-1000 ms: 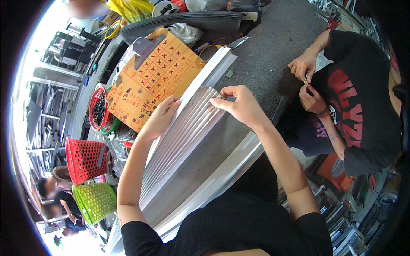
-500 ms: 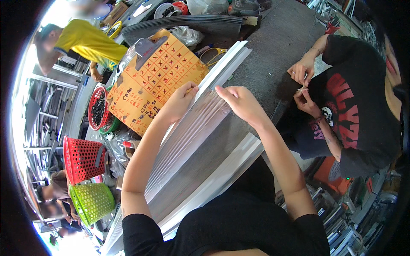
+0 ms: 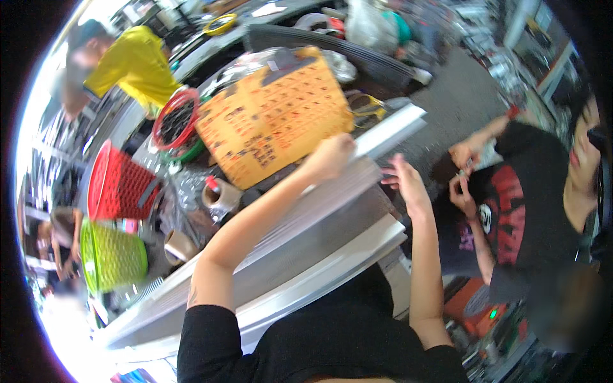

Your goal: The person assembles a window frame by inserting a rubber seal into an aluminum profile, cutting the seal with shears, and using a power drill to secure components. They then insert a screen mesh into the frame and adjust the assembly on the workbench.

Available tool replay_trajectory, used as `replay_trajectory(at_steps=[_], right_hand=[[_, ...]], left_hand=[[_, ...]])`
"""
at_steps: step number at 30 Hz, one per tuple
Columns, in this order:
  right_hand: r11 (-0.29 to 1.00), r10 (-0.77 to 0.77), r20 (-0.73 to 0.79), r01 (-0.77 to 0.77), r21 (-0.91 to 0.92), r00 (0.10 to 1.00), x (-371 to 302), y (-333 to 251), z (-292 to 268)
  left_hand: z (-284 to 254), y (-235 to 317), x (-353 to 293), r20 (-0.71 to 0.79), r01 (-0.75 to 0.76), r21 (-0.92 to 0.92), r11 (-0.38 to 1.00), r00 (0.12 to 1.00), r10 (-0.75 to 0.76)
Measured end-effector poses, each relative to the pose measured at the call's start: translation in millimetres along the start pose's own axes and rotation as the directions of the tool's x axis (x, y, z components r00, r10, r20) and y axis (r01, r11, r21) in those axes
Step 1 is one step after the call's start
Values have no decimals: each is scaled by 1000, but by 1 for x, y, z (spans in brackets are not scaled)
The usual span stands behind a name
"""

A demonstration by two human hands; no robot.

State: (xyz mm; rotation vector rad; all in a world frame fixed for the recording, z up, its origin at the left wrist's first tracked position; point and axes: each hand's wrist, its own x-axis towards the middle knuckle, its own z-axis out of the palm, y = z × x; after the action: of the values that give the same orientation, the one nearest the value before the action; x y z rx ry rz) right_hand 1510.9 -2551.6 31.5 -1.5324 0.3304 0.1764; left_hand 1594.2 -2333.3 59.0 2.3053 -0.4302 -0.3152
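Observation:
Long pale metal profiles (image 3: 300, 214) lie side by side in a ribbed stack in front of me, running from lower left to upper right. One white profile (image 3: 393, 131) sticks out past the others at the far right end. My left hand (image 3: 332, 157) is closed at the far edge of the stack, its fingers curled at that profile and slightly blurred. Beside the stack's right end, my right hand (image 3: 408, 185) is raised with its fingers spread, holding nothing. Nearer my body lies a separate white profile (image 3: 319, 271).
Beyond the stack lies an orange marked sheet on a clipboard (image 3: 274, 115). Left stand a red basket (image 3: 118, 185), a green basket (image 3: 112, 255), a bowl of black parts (image 3: 175, 121) and tape rolls (image 3: 220, 195). At right, a co-worker (image 3: 511, 210) handles something small.
My right hand has come off the stack's end and opened. My left hand has moved right along the far edge. The view has turned, shifting the clipboard and baskets.

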Motion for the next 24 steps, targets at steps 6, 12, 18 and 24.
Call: replay_trajectory(at_steps=[6,12,18,24], right_hand=[[926,-72,-348,193,325,935,71,-9,16],[986,-125,-654,167,3,746,197,-31,-79],[366,-560,-514,-362,-857,650,204,-116,-164],[667,-280,589,595,-449,758,-7,-115,-34]], left_hand=[[17,42,-21,-68,40,8,999,997,-39],[-25,33,-138,-291,-286,312,906,879,378],[-60,-9,-294,-439,9,333,943,886,147],[-26,-19,-364,-602,246,176,953,793,-93]])
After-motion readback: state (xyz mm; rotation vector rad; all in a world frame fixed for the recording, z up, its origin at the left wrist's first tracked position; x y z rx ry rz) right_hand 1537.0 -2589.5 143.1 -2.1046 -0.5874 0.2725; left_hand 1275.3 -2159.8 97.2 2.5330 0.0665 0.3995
